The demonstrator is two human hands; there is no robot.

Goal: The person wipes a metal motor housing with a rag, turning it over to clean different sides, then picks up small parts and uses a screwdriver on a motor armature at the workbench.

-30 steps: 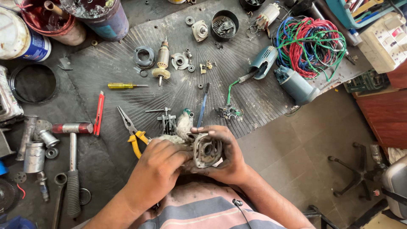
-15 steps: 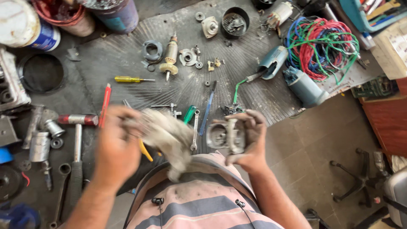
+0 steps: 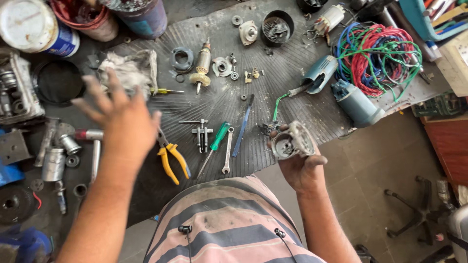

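My right hand [image 3: 302, 165] grips a grey metal gear housing [image 3: 291, 141], round and hollow, held up near the front edge of the black rubber mat [image 3: 292, 73]. My left hand [image 3: 119, 117] hovers over the left part of the mat with its fingers spread and nothing in them. A dirty grey rag [image 3: 129, 70] lies on the mat just beyond its fingertips, partly over a yellow-handled screwdriver [image 3: 165, 91]. Yellow-handled pliers [image 3: 170, 158] lie right of that hand.
On the mat lie a motor armature [image 3: 201, 65], a green screwdriver [image 3: 217, 141], a spanner [image 3: 227, 151], a small puller [image 3: 201, 134], a blue tool body [image 3: 356, 102] and a tangle of coloured wires [image 3: 380, 53]. Cans [image 3: 34, 29] and metal parts crowd the left; a hammer [image 3: 92, 146] lies there.
My left hand carried the rag away from the housing to the left and let it go on the mat. My right hand with the housing has moved right.
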